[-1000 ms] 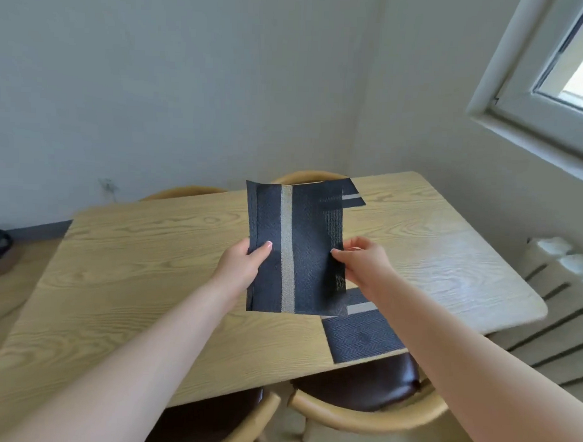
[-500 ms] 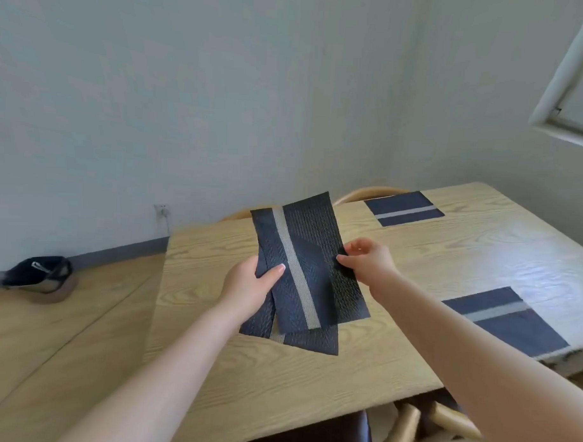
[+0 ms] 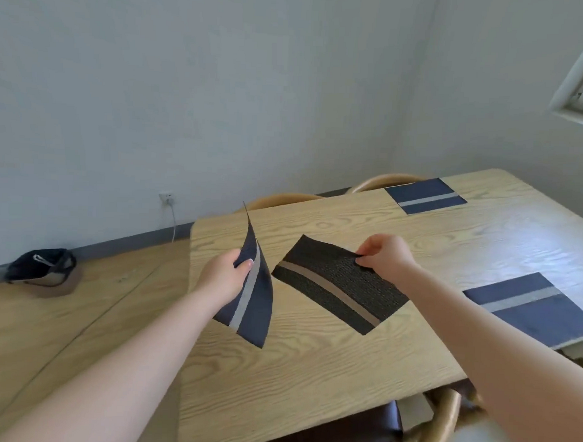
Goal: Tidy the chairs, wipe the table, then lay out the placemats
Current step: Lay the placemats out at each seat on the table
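Separated since half a second ago, two dark placemats once held as an overlapping pair now hang apart over the wooden bench [image 3: 311, 363], one in each hand. On the left, the left hand [image 3: 222, 277] pinches a navy mat [image 3: 259, 302] between thumb and fingers, its grip pressed onto the mat's left edge; the mat stands nearly on edge, its pale stripe running lengthwise and its top corner curling upward. On the right, the right hand [image 3: 383, 257] pinches the upper edge of a black mat [image 3: 339, 285] with fingertips closed on it; this mat tilts down toward the bench, its tan stripe running diagonally. Two more striped mats lie flat on the bench: a far mat [image 3: 425, 195] by the far edge and a near mat [image 3: 531, 308] at the right edge. Chair backs [image 3: 284, 198] show behind the bench, and a bag [image 3: 42, 271] sits on the floor by the wall.
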